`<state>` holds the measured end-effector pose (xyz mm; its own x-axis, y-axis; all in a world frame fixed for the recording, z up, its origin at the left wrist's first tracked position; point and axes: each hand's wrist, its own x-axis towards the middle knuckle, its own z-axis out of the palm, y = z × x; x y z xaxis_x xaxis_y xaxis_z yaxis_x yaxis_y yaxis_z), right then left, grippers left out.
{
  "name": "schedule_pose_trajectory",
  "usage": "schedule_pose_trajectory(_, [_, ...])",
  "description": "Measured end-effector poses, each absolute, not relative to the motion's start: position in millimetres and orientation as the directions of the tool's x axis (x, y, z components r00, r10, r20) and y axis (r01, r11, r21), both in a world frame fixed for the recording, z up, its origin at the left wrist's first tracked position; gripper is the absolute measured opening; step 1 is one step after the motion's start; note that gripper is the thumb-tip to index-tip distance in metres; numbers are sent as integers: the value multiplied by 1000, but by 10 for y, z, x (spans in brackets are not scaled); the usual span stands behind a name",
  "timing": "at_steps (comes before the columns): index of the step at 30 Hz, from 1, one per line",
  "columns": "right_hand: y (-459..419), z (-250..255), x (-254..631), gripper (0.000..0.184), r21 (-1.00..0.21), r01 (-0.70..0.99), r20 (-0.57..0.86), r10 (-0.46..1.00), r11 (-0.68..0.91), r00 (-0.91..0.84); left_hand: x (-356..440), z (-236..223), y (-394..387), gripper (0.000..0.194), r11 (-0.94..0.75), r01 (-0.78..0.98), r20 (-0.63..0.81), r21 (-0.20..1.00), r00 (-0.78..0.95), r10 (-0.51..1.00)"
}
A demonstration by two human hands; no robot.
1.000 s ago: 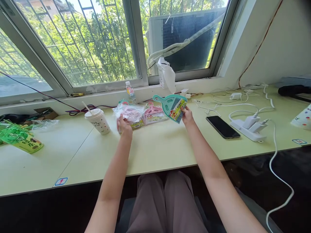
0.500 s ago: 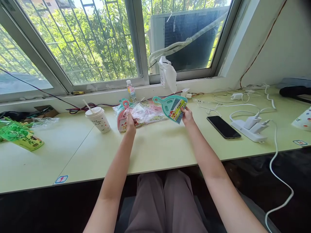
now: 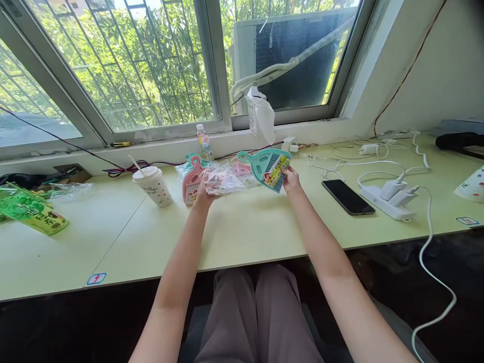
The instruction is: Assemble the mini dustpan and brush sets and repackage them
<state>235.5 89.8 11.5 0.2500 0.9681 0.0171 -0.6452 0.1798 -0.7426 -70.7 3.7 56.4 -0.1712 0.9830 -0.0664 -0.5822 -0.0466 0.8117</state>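
Held up above the table in my right hand (image 3: pixel 290 180) is a mint-green mini dustpan and brush set (image 3: pixel 266 166), with a yellow label on its bristles. My fingers close round its lower right edge, and its handle points left. My left hand (image 3: pixel 204 192) is closed on a clear crinkled plastic bag (image 3: pixel 227 180). Touching or just beside that hand is a pink dustpan and brush set (image 3: pixel 192 179), lying on the left. More sets in pink and green lie behind and under the plastic, partly hidden.
A lidded paper cup with straw (image 3: pixel 152 187) stands to the left, a drink bottle (image 3: pixel 204 142) behind. A black phone (image 3: pixel 348 197) and a white power strip (image 3: pixel 385 202) with cables lie right. A green snack bag (image 3: pixel 32 210) lies far left. The table's front edge (image 3: pixel 249 265) is above my lap.
My left hand has shifted slightly, and the plastic beside it has bunched up and moved toward me. My right hand holds the green set almost still.
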Motion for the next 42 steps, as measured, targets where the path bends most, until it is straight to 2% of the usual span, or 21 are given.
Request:
schedule_pose_trajectory(2, [898,115,2357,19,-743,-647,10,968,174,249,-692,581,23,35,-27,-608,-73,793,-138,988])
schedule_pose_trajectory(4, [904,110,2359,19,-744,-647,2,968,170,252,-698,595,11,34,-86,-629,-25,773,-166,986])
schedule_pose_trajectory(8, [928,84,2359,20,-734,-655,5,966,180,260,-734,609,-14,10,-221,-613,70,759,-261,963])
schedule_pose_trajectory(11, [945,66,2360,19,-733,-657,3,967,175,254,-758,594,-23,43,-270,-559,133,784,-274,953])
schedule_pose_trajectory(12, [948,62,2361,19,-736,-655,1,968,172,252,-764,584,-20,47,-265,-544,130,796,-274,953])
schedule_pose_trajectory(17, [948,55,2343,20,-755,-636,-6,969,158,248,-751,511,35,38,-158,-464,37,871,-259,965])
schedule_pose_trajectory(20, [931,52,2314,19,-772,-621,-18,971,139,239,-705,470,55,37,-100,-339,13,936,-249,968])
schedule_pose_trajectory(24, [905,58,2286,18,-787,-603,-11,975,128,221,-637,437,52,25,-8,-169,-37,986,-263,964])
schedule_pose_trajectory(26, [901,64,2287,18,-789,-600,-8,974,132,225,-616,433,55,26,-40,-186,-7,982,-247,969])
schedule_pose_trajectory(28, [907,67,2298,18,-785,-604,-6,972,140,234,-615,435,71,32,-154,-272,81,950,-263,961])
schedule_pose_trajectory(32, [930,58,2323,19,-770,-621,-15,969,147,248,-706,438,135,32,-420,-408,223,810,-449,865])
schedule_pose_trajectory(36, [935,44,2326,20,-772,-618,-16,968,147,250,-864,415,186,30,-502,-453,184,737,-581,793])
schedule_pose_trajectory(42, [917,59,2310,19,-780,-609,-21,967,144,255,-915,380,218,13,-477,-446,89,758,-652,753])
